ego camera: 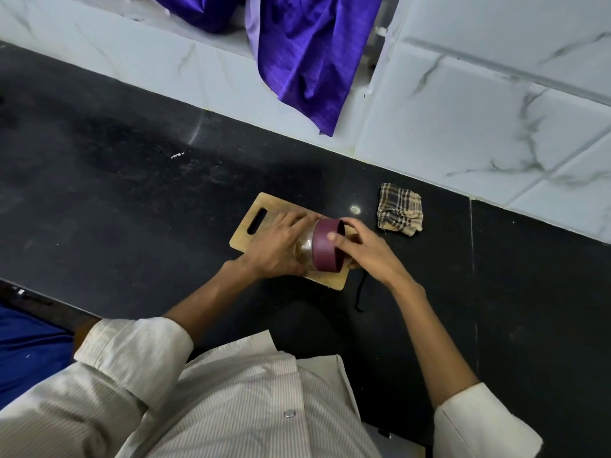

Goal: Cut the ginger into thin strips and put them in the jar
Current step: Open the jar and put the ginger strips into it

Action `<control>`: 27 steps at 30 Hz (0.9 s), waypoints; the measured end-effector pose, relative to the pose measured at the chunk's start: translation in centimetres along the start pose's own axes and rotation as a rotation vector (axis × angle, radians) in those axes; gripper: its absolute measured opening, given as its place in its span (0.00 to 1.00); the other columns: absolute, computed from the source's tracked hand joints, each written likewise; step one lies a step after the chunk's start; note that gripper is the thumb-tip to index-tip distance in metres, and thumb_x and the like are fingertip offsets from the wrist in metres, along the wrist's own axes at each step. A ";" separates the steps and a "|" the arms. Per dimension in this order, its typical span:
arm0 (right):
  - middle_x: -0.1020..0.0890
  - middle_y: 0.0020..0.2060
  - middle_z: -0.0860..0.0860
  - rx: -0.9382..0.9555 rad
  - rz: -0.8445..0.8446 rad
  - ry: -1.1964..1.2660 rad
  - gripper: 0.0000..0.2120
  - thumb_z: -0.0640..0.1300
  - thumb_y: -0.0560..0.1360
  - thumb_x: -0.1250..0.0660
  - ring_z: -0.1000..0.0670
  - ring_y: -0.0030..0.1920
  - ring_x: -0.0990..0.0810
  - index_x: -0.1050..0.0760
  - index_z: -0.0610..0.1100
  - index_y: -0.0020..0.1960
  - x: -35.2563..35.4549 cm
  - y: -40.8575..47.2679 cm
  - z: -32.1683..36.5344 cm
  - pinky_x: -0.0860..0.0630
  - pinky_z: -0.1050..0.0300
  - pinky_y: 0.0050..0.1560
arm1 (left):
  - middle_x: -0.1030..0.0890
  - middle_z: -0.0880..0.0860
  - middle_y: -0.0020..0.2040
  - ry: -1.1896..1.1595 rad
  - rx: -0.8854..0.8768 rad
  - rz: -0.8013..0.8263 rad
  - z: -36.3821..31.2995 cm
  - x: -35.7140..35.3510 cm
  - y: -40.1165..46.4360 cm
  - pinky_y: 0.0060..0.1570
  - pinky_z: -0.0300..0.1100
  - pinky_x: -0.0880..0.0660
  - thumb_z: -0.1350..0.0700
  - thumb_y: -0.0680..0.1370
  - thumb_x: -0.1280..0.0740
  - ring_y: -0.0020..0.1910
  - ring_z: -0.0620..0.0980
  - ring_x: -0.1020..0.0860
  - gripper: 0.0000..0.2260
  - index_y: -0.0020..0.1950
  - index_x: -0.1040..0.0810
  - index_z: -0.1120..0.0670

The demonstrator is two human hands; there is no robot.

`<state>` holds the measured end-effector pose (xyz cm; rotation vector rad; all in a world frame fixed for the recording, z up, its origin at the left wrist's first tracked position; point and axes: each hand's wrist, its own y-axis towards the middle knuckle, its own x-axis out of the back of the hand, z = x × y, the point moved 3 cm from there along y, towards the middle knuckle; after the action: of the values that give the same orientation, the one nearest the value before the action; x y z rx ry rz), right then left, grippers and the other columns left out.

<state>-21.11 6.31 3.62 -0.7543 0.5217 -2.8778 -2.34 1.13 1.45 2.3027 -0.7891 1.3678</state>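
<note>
Jar (305, 247): clear, rigid, probably slippery and breakable; tilted over board (261, 226). Left hand (276, 247) grips body; right hand (363, 247) fingers curl round maroon lid (325, 244).

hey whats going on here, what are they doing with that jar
A person at a black counter holds a clear jar tipped on its side over a wooden cutting board. The left hand grips the jar's body, while the right hand curls around its maroon lid, either opening or closing it. A folded checked cloth lies beside the board. No ginger or knife is clearly visible.
</note>
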 end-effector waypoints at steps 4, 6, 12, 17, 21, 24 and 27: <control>0.37 0.73 0.53 0.074 0.072 -0.008 0.41 0.62 0.69 0.29 0.51 0.72 0.35 0.43 0.59 0.77 -0.3 0.1 -0.1 0.32 0.52 0.68 | 0.34 0.52 0.70 -0.039 0.024 -0.008 0.5 -0.3 0.1 0.63 0.60 0.30 0.36 0.61 0.26 0.70 0.54 0.37 0.48 0.75 0.43 0.47; 0.34 0.69 0.55 0.128 0.056 -0.038 0.39 0.56 0.70 0.24 0.51 0.70 0.33 0.41 0.60 0.76 -0.5 0.1 -0.1 0.30 0.52 0.67 | 0.35 0.51 0.70 -0.060 0.035 0.009 0.8 -0.5 0.1 0.62 0.61 0.30 0.32 0.60 0.29 0.70 0.53 0.37 0.48 0.75 0.45 0.45; 0.26 0.63 0.56 0.140 -0.029 -0.025 0.35 0.54 0.68 0.21 0.52 0.63 0.25 0.32 0.60 0.70 -0.2 0.3 -0.1 0.24 0.55 0.61 | 0.34 0.51 0.70 -0.065 0.055 0.013 1.0 -1.1 -0.5 0.61 0.61 0.30 0.33 0.59 0.29 0.69 0.53 0.35 0.49 0.74 0.47 0.42; 0.25 0.57 0.61 0.137 -0.074 -0.004 0.34 0.52 0.66 0.20 0.53 0.62 0.25 0.29 0.59 0.70 -0.5 0.2 0.5 0.24 0.57 0.59 | 0.33 0.53 0.70 -0.044 0.039 -0.018 0.7 -0.9 -0.8 0.61 0.59 0.29 0.39 0.62 0.24 0.69 0.54 0.34 0.47 0.75 0.43 0.48; 0.24 0.61 0.57 0.128 -0.097 0.004 0.35 0.53 0.65 0.19 0.53 0.63 0.25 0.28 0.58 0.69 -0.6 0.3 0.3 0.25 0.54 0.63 | 0.32 0.54 0.70 -0.014 0.020 -0.038 0.5 -1.0 -1.1 0.65 0.56 0.32 0.39 0.63 0.24 0.69 0.55 0.33 0.48 0.76 0.42 0.50; 0.24 0.62 0.56 0.126 -0.105 0.010 0.36 0.55 0.63 0.19 0.54 0.64 0.25 0.28 0.61 0.69 -0.9 0.5 0.0 0.26 0.56 0.63 | 0.32 0.54 0.71 0.010 0.004 -0.044 0.5 -1.2 -1.1 0.67 0.53 0.35 0.39 0.63 0.24 0.69 0.54 0.33 0.48 0.76 0.42 0.52; 0.25 0.63 0.56 0.104 -0.087 0.018 0.36 0.56 0.63 0.19 0.53 0.65 0.26 0.29 0.63 0.68 -0.9 1.1 -0.3 0.26 0.51 0.66 | 0.32 0.54 0.71 0.009 0.013 -0.039 0.8 -1.4 -0.8 0.68 0.54 0.37 0.37 0.64 0.25 0.70 0.54 0.33 0.48 0.76 0.43 0.51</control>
<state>-20.43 5.56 2.58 -0.7532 0.3460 -2.9673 -1.81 1.76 -0.14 2.3074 -0.7303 1.3692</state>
